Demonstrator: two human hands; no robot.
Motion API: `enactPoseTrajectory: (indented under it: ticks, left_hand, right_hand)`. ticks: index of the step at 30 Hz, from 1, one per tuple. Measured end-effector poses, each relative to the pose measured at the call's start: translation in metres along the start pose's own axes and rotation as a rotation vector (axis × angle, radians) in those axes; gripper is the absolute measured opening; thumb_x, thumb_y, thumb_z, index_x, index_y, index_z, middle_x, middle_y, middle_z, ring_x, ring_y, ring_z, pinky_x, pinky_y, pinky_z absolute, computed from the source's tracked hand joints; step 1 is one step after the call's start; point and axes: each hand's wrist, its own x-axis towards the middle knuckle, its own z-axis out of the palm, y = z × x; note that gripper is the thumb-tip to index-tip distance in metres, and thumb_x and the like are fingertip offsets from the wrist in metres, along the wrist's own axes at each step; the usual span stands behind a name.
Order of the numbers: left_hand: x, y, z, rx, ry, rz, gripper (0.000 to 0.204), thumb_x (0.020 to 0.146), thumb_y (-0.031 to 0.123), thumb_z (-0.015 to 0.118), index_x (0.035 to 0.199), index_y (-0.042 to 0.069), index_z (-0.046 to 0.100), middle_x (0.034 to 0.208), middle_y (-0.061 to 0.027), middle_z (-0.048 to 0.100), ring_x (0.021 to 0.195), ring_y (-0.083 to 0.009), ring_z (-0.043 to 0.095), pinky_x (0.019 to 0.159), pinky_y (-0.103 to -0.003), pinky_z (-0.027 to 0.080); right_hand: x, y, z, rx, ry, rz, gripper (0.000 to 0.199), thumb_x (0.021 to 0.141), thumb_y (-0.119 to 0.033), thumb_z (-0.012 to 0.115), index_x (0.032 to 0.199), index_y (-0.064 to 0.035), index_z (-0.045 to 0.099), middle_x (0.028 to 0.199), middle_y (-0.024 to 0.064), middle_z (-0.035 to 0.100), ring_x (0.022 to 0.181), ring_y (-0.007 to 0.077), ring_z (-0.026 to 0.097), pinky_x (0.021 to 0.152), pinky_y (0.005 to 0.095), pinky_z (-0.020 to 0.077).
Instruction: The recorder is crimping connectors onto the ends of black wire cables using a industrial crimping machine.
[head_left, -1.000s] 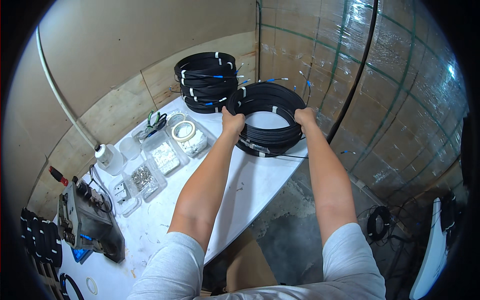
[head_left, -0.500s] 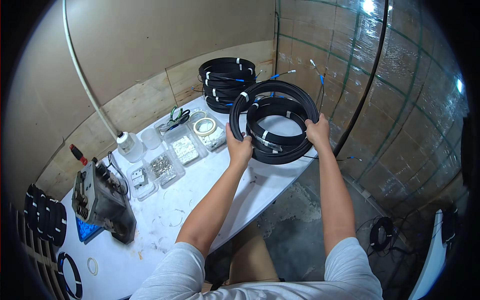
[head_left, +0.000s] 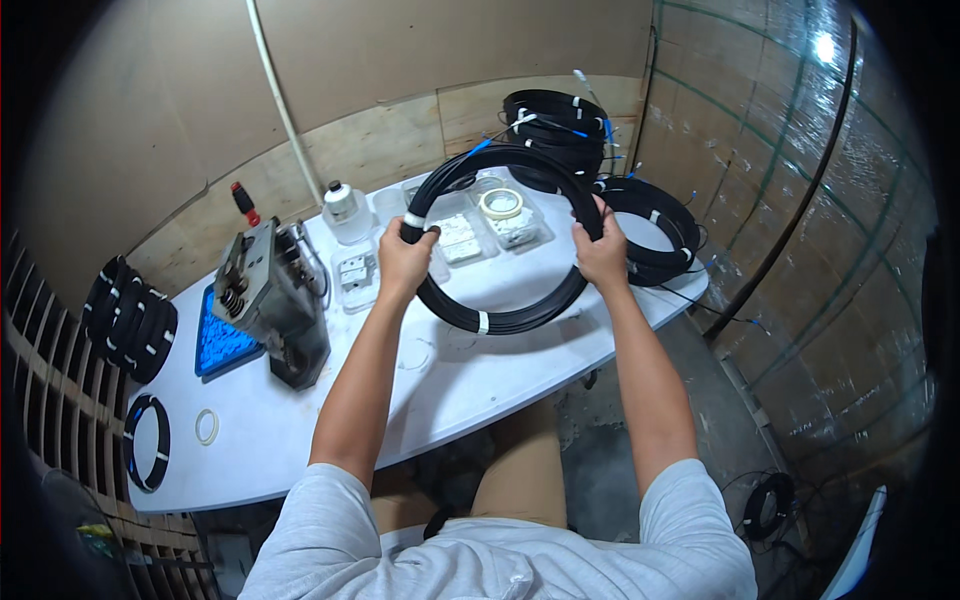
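Note:
Above the white table (head_left: 440, 410), I hold up a coil of black cable (head_left: 455, 311) bound with white bands. My left hand (head_left: 404, 262) is closed around the coil's left side, just below a band. On the opposite side my right hand (head_left: 602, 255) grips the rim, thumb toward me. A cable end with a blue and white connector (head_left: 483, 146) sticks out at the coil's top. Just right of my right hand lies a low stack of black coils (head_left: 672, 222). Behind the held coil stand clear boxes of white parts (head_left: 460, 240), partly hidden.
A metal bench machine (head_left: 275, 290) stands left, beside a blue tray (head_left: 203, 345) of blue pieces. A bottle (head_left: 342, 205) and tape roll (head_left: 501, 204) sit farther back. Coils are stacked at the back (head_left: 560, 130) and left edge (head_left: 130, 320); another coil (head_left: 768, 503) lies on the floor.
The held coil has come away from the low stack at the right and moved left over the table, tilting more upright. My view has turned left.

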Motion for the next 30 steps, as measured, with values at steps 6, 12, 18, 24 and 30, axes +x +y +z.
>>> enactPoseTrajectory:
  ticks: [6, 12, 18, 24, 30]
  left_hand:
    - [-0.014, 0.001, -0.078, 0.222, 0.06, 0.141, 0.03, 0.084, 0.019, 0.086, 0.103, 0.002, 0.07, 0.083, -0.0113, 0.076, 0.074, -0.0201, 0.07, 0.071, -0.036, 0.054]
    - [-0.015, 0.032, -0.105, 0.353, -0.02, 0.288, 0.035, 0.086, 0.02, 0.087, 0.109, 0.002, 0.068, 0.087, -0.008, 0.074, 0.077, -0.0152, 0.067, 0.073, -0.032, 0.053]
    - [-0.008, 0.033, -0.1, 0.419, -0.039, 0.338, 0.047, 0.088, 0.027, 0.086, 0.123, 0.002, 0.069, 0.102, -0.0186, 0.078, 0.092, -0.028, 0.076, 0.084, -0.037, 0.058]
    - [-0.008, 0.038, -0.095, 0.439, -0.004, 0.318, 0.044, 0.085, 0.023, 0.082, 0.123, 0.004, 0.071, 0.102, -0.022, 0.078, 0.096, -0.0393, 0.076, 0.084, -0.045, 0.059]
    - [-0.011, 0.047, -0.078, 0.424, -0.029, 0.405, 0.042, 0.084, 0.02, 0.082, 0.121, 0.003, 0.072, 0.1, -0.0207, 0.078, 0.092, -0.0363, 0.077, 0.082, -0.042, 0.058]
  right_hand:
    - [-0.023, -0.031, 0.062, -0.068, -0.119, -0.126, 0.052, 0.089, -0.006, 0.072, 0.141, -0.005, 0.063, 0.117, 0.0159, 0.075, 0.103, 0.0269, 0.074, 0.093, 0.0355, 0.0567]
    - [-0.003, -0.071, 0.075, 0.008, -0.374, -0.202, 0.06, 0.089, -0.016, 0.08, 0.145, -0.0055, 0.06, 0.129, 0.0145, 0.072, 0.109, 0.0247, 0.072, 0.098, 0.0348, 0.0556]
    - [0.008, -0.101, 0.099, -0.069, 0.068, -0.388, 0.056, 0.085, -0.027, 0.088, 0.129, -0.0045, 0.061, 0.108, 0.0131, 0.066, 0.103, 0.0287, 0.066, 0.093, 0.0394, 0.0538]
    - [-0.008, -0.142, 0.117, -0.222, -0.142, -0.826, 0.046, 0.077, -0.013, 0.084, 0.12, -0.007, 0.066, 0.113, 0.0146, 0.067, 0.107, 0.0353, 0.066, 0.095, 0.0457, 0.0546]
    - [0.055, -0.152, 0.12, -0.455, -0.402, -0.608, 0.052, 0.076, -0.015, 0.081, 0.127, -0.0143, 0.069, 0.119, 0.0139, 0.071, 0.111, 0.036, 0.068, 0.099, 0.047, 0.0537]
